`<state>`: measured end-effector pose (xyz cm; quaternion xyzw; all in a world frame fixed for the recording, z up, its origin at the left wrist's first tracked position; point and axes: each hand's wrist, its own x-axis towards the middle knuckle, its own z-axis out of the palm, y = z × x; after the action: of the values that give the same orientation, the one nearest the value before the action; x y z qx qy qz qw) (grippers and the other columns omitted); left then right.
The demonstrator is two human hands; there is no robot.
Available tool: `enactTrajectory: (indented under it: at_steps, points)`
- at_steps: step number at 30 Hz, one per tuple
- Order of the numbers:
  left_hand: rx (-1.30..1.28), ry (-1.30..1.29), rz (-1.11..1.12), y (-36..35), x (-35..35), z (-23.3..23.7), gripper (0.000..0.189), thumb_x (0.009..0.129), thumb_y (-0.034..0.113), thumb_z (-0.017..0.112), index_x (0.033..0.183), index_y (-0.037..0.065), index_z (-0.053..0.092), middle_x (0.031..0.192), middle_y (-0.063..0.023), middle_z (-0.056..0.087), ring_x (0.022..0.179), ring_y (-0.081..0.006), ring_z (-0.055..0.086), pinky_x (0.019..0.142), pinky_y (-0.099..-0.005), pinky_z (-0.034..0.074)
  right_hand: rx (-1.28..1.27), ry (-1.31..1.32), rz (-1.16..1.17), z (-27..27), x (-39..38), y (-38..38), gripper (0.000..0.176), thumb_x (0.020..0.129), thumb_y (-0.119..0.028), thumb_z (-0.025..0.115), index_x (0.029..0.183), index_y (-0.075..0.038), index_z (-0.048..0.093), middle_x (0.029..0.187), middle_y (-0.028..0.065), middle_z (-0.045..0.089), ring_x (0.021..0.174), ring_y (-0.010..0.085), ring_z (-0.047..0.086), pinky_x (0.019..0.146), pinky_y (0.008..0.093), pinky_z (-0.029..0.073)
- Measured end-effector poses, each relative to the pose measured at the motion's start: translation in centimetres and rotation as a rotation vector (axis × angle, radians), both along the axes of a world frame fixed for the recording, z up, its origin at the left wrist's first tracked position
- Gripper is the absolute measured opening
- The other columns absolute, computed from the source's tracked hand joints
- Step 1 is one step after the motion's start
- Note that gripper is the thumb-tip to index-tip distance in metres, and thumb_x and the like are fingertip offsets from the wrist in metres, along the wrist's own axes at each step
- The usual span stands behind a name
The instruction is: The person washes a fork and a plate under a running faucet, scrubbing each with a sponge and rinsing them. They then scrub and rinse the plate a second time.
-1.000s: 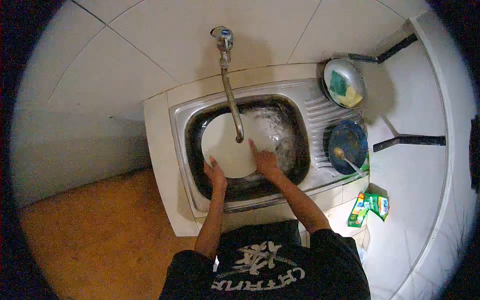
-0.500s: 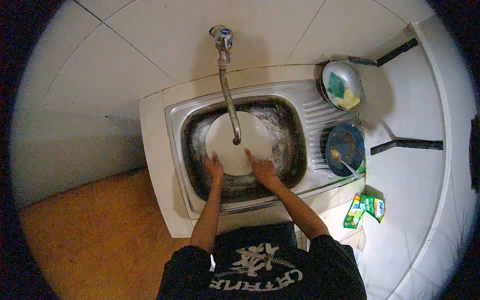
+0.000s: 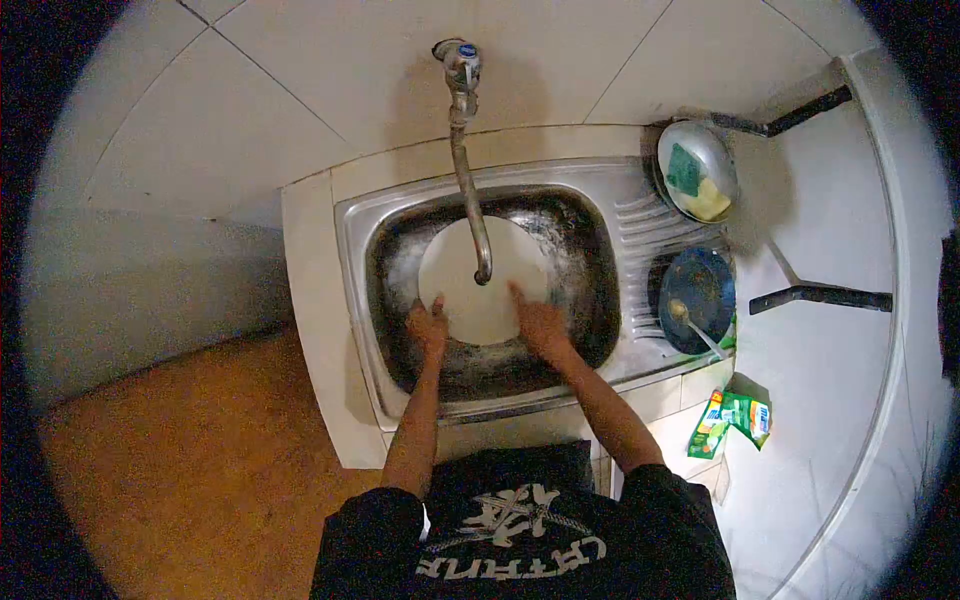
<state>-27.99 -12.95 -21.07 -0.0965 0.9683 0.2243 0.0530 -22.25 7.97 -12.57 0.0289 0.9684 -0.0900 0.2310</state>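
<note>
Plate, round and white, is held in both hands over the sink basin, beneath the spout of the tap. The near left rim is gripped by the fingers of the left hand; the right rim is gripped by the right hand, one finger being extended across the face. A spoon is rested in the blue dish on the drainboard.

Illeg. lettering on blk tee & grn pkt
</note>
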Motion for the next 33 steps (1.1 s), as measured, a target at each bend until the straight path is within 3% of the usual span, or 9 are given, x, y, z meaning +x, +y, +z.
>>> enactTrajectory:
  at_steps: [4,7,11,13,16,20,25,28,33]
  points:
    - [0.011,0.067,-0.015,-0.2,-0.2,0.4,0.065,0.075,0.058,0.045,0.092,-0.004,0.055,0.077,-0.0245,0.057,0.069,-0.0430,0.054,0.061,-0.0492,0.043,0.005,0.013,-0.044,-0.6,-1.1,0.5,0.074,0.071,-0.011,0.049,0.134,-0.011,0.011,0.068,0.0152,0.059,0.056,0.0292,0.058,0.047,0.0412,0.046]
    - [0.054,-0.007,0.004,0.5,-0.5,1.8,0.066,0.074,0.059,0.045,0.094,-0.003,0.055,0.079,-0.0246,0.057,0.071,-0.0433,0.054,0.063,-0.0491,0.043,-0.069,0.190,0.027,-7.2,0.7,-1.3,0.072,0.071,-0.012,0.048,0.134,-0.011,0.013,0.067,0.0156,0.059,0.059,0.0302,0.059,0.050,0.0434,0.046]
    - [0.147,-0.048,-0.008,-0.2,-0.5,1.4,0.063,0.075,0.058,0.044,0.095,-0.002,0.053,0.084,-0.0242,0.056,0.078,-0.0433,0.053,0.068,-0.0494,0.042,-0.207,0.074,0.010,-0.7,0.4,-3.5,0.072,0.072,-0.013,0.048,0.134,-0.012,0.011,0.070,0.0161,0.059,0.065,0.0307,0.059,0.058,0.0457,0.046]
    - [0.130,-0.030,-0.008,-1.0,-0.3,-1.4,0.062,0.076,0.057,0.044,0.095,-0.002,0.053,0.086,-0.0241,0.056,0.080,-0.0428,0.052,0.070,-0.0495,0.041,-0.062,-0.213,-0.025,1.0,0.0,-2.7,0.072,0.073,-0.012,0.047,0.135,-0.015,0.010,0.076,0.0163,0.059,0.070,0.0301,0.059,0.063,0.0454,0.046]
    - [0.219,-0.030,-0.027,-0.9,-0.3,0.0,0.058,0.078,0.053,0.044,0.096,-0.002,0.052,0.089,-0.0243,0.055,0.083,-0.0418,0.052,0.072,-0.0487,0.040,0.032,0.124,-0.059,-2.3,1.4,-0.1,0.072,0.074,-0.012,0.046,0.135,-0.014,0.008,0.078,0.0166,0.059,0.068,0.0311,0.059,0.063,0.0438,0.047]
    - [0.302,-0.004,-0.033,-0.4,-0.4,2.1,0.052,0.081,0.047,0.045,0.100,-0.001,0.051,0.091,-0.0240,0.056,0.084,-0.0405,0.053,0.071,-0.0462,0.042,-0.053,-0.023,-0.161,-2.6,-0.6,-0.4,0.072,0.074,-0.011,0.045,0.135,-0.014,0.008,0.075,0.0168,0.060,0.064,0.0321,0.059,0.061,0.0440,0.047]
    - [0.341,-0.029,-0.094,-0.5,-0.7,3.1,0.051,0.081,0.046,0.045,0.102,0.000,0.051,0.089,-0.0234,0.057,0.083,-0.0413,0.053,0.070,-0.0462,0.042,-0.092,0.222,-0.021,-3.6,0.1,-3.7,0.069,0.073,-0.008,0.045,0.134,-0.014,0.014,0.070,0.0157,0.059,0.061,0.0305,0.059,0.056,0.0453,0.046]
    - [0.294,-0.041,-0.096,-0.4,-0.7,3.6,0.050,0.081,0.045,0.046,0.101,0.000,0.052,0.088,-0.0232,0.057,0.082,-0.0417,0.053,0.069,-0.0469,0.042,-0.061,-0.033,0.015,-0.1,0.0,-3.0,0.067,0.073,-0.007,0.045,0.134,-0.012,0.017,0.069,0.0158,0.059,0.061,0.0297,0.059,0.055,0.0444,0.047]
    - [0.222,-0.094,-0.009,0.1,-0.6,3.7,0.050,0.080,0.046,0.047,0.099,0.001,0.053,0.087,-0.0230,0.057,0.082,-0.0421,0.053,0.070,-0.0473,0.042,-0.033,-0.033,-0.067,0.1,-1.7,0.1,0.066,0.073,-0.007,0.046,0.133,-0.009,0.019,0.072,0.0170,0.059,0.063,0.0293,0.059,0.056,0.0436,0.047]
